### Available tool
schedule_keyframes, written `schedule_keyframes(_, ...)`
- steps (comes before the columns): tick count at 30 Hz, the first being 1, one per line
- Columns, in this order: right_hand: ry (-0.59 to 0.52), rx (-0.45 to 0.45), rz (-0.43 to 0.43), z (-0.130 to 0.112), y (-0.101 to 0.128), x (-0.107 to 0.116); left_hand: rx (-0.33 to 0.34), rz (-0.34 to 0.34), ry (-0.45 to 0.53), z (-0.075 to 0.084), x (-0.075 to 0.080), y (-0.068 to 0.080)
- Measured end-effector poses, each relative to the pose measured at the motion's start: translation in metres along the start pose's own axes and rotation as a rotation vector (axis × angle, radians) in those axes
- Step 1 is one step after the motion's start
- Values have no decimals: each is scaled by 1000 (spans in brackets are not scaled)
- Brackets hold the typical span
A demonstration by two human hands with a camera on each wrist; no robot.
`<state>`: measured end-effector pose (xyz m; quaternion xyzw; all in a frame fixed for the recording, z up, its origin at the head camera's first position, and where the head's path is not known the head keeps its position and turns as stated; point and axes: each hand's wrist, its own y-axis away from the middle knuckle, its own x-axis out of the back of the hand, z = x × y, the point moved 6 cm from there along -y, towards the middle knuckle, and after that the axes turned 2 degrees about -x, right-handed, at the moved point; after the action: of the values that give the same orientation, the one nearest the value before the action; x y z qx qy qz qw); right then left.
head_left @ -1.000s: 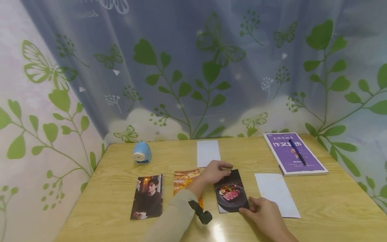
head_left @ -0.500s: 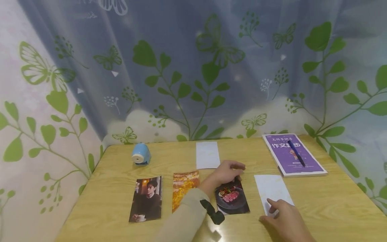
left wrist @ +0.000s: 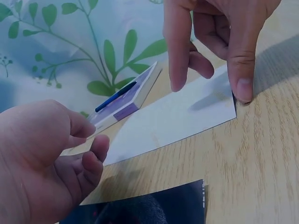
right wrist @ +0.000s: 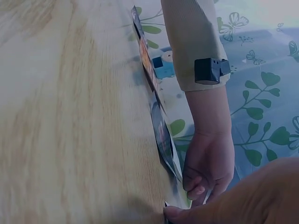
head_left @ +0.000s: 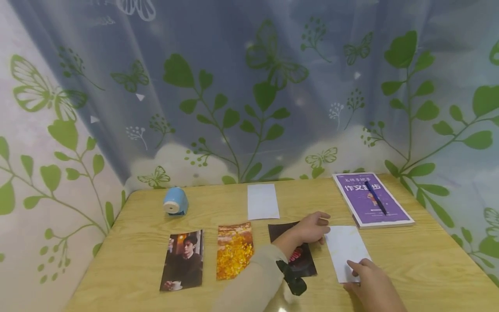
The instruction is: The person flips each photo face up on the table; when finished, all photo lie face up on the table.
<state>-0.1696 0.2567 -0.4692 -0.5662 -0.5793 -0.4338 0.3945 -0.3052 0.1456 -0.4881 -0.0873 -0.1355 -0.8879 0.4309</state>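
A blank white card (head_left: 348,249) lies face down on the right of the table. My right hand (head_left: 376,284) is at its near edge, thumb against the card's corner and index finger held above the surface, as the left wrist view shows. My left hand (head_left: 312,228) is by the card's far left corner, its fingers loosely bent; whether they touch the card I cannot tell. Under my left forearm, and partly hidden by it, lies a photo card of sliced meat on a dark plate (head_left: 306,262).
To the left lie a yellow autumn-leaf photo card (head_left: 234,251) and a portrait photo card (head_left: 182,260). Another white card (head_left: 263,201) lies farther back. A blue pencil sharpener (head_left: 175,201) stands back left. At back right, a pen (head_left: 376,198) rests on a purple book (head_left: 356,201).
My right hand has left the meat photo card and moved right to the white card's near edge. My left hand has shifted right, from the meat photo's top to the white card's far corner.
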Motion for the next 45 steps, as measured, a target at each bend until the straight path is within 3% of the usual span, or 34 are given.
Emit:
schedule_keyframes(5, 16, 40, 32, 0, 0, 3, 33, 10, -102, 3, 0, 0)
schedule_keyframes(8, 25, 57, 27, 0, -1, 3, 8, 36, -197, 8, 5, 1)
schedule_keyframes(11, 37, 79, 67, 1, 3, 3, -38, 91, -228, 14, 13, 2)
schedule_keyframes(13, 58, 132, 181, -1, 9, 5, -77, 126, -206, 17, 20, 2)
schedule_keyframes(18, 68, 403, 677, -8, 32, 23, -171, 191, -75, 20, 40, 1)
schedule_keyframes(21, 25, 568, 899, -10, 41, 34, -208, 214, 54, 17, 51, -1)
schedule_keyframes(27, -32, 687, 1096, -11, 46, 44, -207, 208, 273, 9, 55, 2)
schedule_keyframes(29, -57, 671, 1109, -10, 46, 44, -215, 193, 313, 9, 52, 2)
schedule_keyframes(32, -132, 596, 1088, -6, 46, 44, -229, 159, 266, 11, 41, 3)
schedule_keyframes(36, -263, 428, 984, 6, 42, 43, -226, 135, 149, 19, 29, 1)
schedule_keyframes(41, -454, 275, 908, 12, 38, 38, -223, 151, 141, 20, 23, -7)
schedule_keyframes(45, -545, 102, 811, 18, 33, 28, -214, 161, 109, 10, 20, -11)
